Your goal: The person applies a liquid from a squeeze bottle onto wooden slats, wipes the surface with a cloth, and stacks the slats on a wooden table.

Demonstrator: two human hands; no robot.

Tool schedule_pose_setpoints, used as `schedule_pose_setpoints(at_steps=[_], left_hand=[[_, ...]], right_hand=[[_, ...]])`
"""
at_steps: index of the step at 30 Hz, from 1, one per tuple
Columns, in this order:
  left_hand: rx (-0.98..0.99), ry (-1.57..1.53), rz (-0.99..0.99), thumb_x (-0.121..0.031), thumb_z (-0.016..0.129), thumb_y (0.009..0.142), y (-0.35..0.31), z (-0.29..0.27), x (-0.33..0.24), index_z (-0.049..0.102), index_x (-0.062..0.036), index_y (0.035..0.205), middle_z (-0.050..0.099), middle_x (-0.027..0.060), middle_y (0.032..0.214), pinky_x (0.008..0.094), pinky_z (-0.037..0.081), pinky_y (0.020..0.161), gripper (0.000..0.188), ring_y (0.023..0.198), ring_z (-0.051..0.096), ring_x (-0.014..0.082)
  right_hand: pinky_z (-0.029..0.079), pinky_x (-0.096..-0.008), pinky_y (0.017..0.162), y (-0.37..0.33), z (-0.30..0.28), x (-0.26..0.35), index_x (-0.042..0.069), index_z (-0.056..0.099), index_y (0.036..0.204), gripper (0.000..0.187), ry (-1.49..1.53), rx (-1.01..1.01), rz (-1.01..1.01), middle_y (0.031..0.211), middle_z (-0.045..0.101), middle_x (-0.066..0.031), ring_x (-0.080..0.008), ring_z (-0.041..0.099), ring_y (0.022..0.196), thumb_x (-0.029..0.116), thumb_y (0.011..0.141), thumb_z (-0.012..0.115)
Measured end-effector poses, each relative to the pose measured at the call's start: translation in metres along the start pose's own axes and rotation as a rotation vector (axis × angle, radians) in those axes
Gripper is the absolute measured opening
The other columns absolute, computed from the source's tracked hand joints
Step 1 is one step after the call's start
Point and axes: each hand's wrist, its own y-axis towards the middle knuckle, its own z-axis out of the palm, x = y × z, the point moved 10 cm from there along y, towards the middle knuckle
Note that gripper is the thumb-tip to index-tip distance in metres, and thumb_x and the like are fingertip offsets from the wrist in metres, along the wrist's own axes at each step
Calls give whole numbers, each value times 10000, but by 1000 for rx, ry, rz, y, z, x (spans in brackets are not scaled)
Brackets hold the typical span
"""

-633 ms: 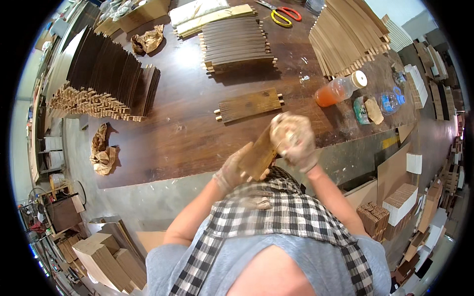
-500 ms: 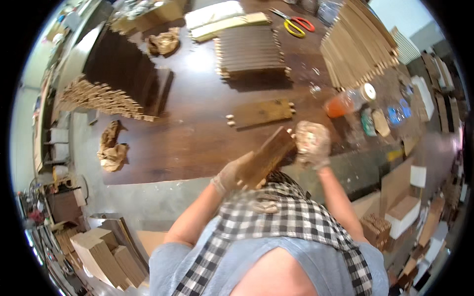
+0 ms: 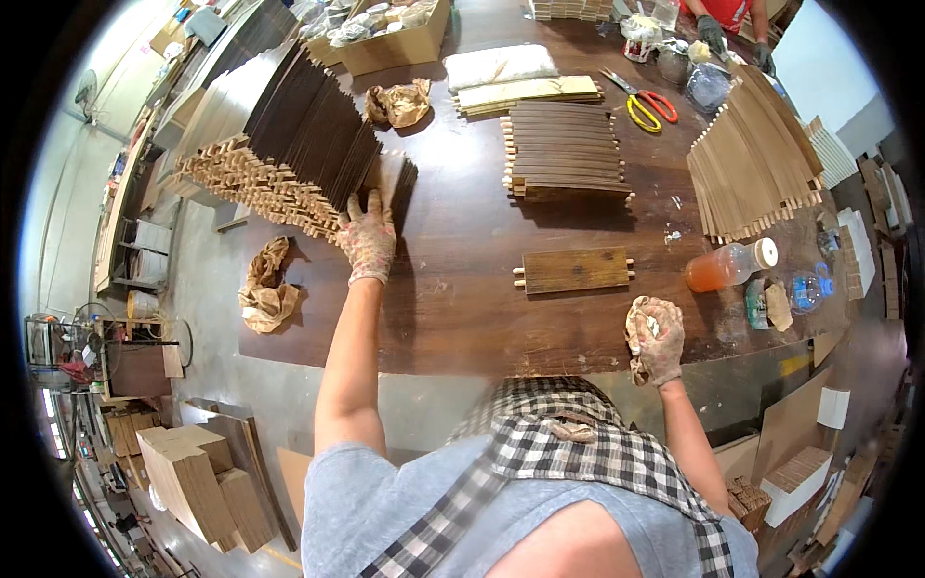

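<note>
My left hand [image 3: 368, 241], in a patterned glove, reaches to the near right end of a stack of dark wooden boards [image 3: 313, 125] with dowel pegs along their edges. Its fingers are spread against the end boards; what lies under the palm is hidden. My right hand [image 3: 663, 349], gloved too, is closed round a crumpled tan cloth [image 3: 640, 332] at the table's front edge. Between the hands, farther in, a single brown board [image 3: 576, 270] with pegs at both ends lies flat.
A row of pegged boards [image 3: 564, 144] lies beyond, with a paler stack [image 3: 752, 164] to its right. Scissors [image 3: 644, 104], a bottle of orange liquid [image 3: 723, 268] and crumpled brown paper [image 3: 270, 289] lie on the table [image 3: 462, 328]. A co-worker's gloved hand [image 3: 711, 34] shows far right.
My left hand has gone from near my apron to the left stack, and the board it held is no longer in front of me. My right hand, with the cloth, has moved slightly nearer the table edge.
</note>
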Motion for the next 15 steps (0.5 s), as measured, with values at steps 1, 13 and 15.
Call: schedule_pose_setpoints(at_steps=[1, 13, 15], left_hand=[[-36, 6, -2, -283, 684, 946, 3, 11, 5, 537, -257, 1468, 480, 145, 1517, 543, 449, 1088, 543, 1350, 473, 443], [111, -762, 741, -171, 910, 655, -162, 8, -200, 320, -4, 1567, 522, 231, 1379, 500, 388, 1128, 1099, 1310, 478, 412], [122, -798, 686, -163, 888, 660, -182, 10, -193, 337, 4, 1554, 543, 231, 1340, 501, 401, 1096, 1063, 1267, 496, 410]], right_hand=[[490, -446, 929, 4, -3, 4, 43, 683, 970, 138, 30, 5, -13, 1044, 679, -146, -347, 623, 1019, 121, 867, 732], [528, -402, 941, 70, 32, -7, 49, 705, 1174, 335, 273, -23, 155, 1103, 713, -153, -318, 680, 1033, 201, 876, 715], [533, -396, 925, 58, 30, -6, 52, 723, 1132, 287, 245, 45, 250, 1083, 710, -149, -324, 678, 1023, 201, 887, 715]])
